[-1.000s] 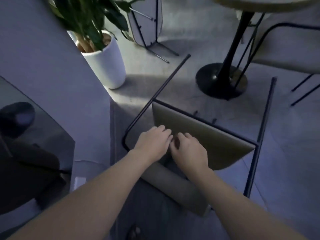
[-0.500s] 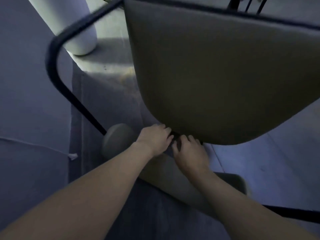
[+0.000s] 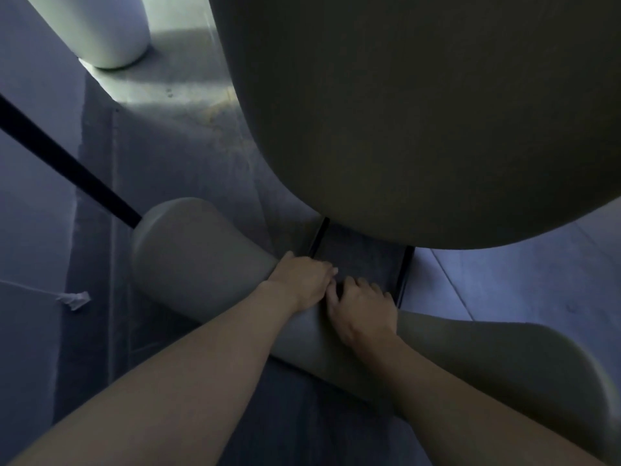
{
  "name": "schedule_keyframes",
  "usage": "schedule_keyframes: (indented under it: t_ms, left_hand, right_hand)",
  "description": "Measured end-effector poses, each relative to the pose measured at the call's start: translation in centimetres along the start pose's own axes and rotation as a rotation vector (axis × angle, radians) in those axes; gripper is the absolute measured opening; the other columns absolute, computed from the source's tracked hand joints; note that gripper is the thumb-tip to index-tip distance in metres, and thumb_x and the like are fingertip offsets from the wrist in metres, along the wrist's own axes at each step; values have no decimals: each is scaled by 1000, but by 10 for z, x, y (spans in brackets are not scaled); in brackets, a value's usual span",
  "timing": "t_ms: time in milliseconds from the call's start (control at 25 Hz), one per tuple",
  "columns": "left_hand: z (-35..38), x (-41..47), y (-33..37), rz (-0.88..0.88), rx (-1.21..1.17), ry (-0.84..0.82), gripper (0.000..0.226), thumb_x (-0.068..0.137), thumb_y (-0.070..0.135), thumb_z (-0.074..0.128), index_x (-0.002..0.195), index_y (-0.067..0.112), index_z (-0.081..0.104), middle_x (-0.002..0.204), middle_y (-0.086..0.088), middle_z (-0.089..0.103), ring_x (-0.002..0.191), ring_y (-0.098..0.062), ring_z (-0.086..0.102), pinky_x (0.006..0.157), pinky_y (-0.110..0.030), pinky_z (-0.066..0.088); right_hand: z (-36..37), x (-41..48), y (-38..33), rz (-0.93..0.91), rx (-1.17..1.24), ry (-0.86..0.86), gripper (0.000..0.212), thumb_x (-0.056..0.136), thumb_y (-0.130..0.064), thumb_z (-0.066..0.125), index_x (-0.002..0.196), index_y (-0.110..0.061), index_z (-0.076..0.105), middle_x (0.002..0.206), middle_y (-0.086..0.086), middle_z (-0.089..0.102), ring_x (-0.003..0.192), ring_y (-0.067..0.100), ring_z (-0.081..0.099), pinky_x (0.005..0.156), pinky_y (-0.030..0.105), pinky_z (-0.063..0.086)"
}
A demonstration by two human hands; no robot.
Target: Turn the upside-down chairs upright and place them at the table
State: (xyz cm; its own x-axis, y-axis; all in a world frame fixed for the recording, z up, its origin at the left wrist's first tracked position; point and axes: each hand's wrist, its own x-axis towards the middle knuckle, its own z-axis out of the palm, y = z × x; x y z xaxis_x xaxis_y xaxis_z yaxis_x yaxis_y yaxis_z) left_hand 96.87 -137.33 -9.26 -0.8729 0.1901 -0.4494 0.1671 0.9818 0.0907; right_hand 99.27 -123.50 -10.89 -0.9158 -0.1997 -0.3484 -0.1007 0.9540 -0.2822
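A chair with a beige-grey seat (image 3: 420,105) and a curved padded backrest (image 3: 208,264) fills most of the view, tipped up close to my head. Its seat looms at the top right. The backrest runs from left to lower right beneath my arms. My left hand (image 3: 302,280) and my right hand (image 3: 361,307) lie side by side, fingers curled over the backrest's upper edge, between two black struts (image 3: 405,274) that join backrest and seat. A black metal leg (image 3: 67,163) slants across the left.
A white plant pot (image 3: 97,25) stands on the pale floor at the top left. A dark grey rug (image 3: 188,183) lies under the chair. A lighter floor (image 3: 521,280) shows at right. A white scrap (image 3: 75,299) lies on the left.
The chair has tipped up and come much closer, its seat now filling the top right. Both hands keep their grip on the backrest. The table and other chairs have left view.
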Motion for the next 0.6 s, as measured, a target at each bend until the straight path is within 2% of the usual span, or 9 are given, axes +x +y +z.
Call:
schedule_keyframes:
  t_ms: [80,320,440,520,600]
  left_hand:
    - [2,2,-1,4,-3,-1,39,107,35,24,105,21,60,110,-4,69,102,-27,61,81,-40,30]
    - [-12,-9,22,-19,-109,-96,41,108,32,23,119,18,60,127,-6,64,116,-26,55,99,-42,30]
    - [-43,-35,51,-42,-161,-114,44,108,32,22,121,16,60,131,-9,62,121,-28,55,100,-42,31]
    - [-79,-60,75,-63,-223,-145,47,108,34,19,119,15,61,132,-11,61,121,-30,54,102,-43,33]
    - [-125,-85,100,-94,-300,-194,50,108,35,18,118,13,61,131,-12,61,120,-31,55,106,-46,33]
  right_hand:
    - [3,2,0,1,-5,-11,56,100,-54,23,108,-19,66,114,10,69,103,29,63,92,43,42]
    - [-13,-14,10,13,-31,-66,61,100,-56,18,113,-17,64,118,12,69,108,28,62,99,45,38]
    - [-52,-42,18,9,-38,-94,67,100,-57,15,118,-15,64,118,13,69,106,29,62,96,44,41]
    - [-97,-71,24,-66,-101,-165,61,102,-51,14,138,-18,50,122,13,67,107,31,62,93,44,40]
    - [-154,-101,27,-156,-124,-234,53,104,-42,17,156,-29,17,125,13,63,106,34,61,85,44,41]
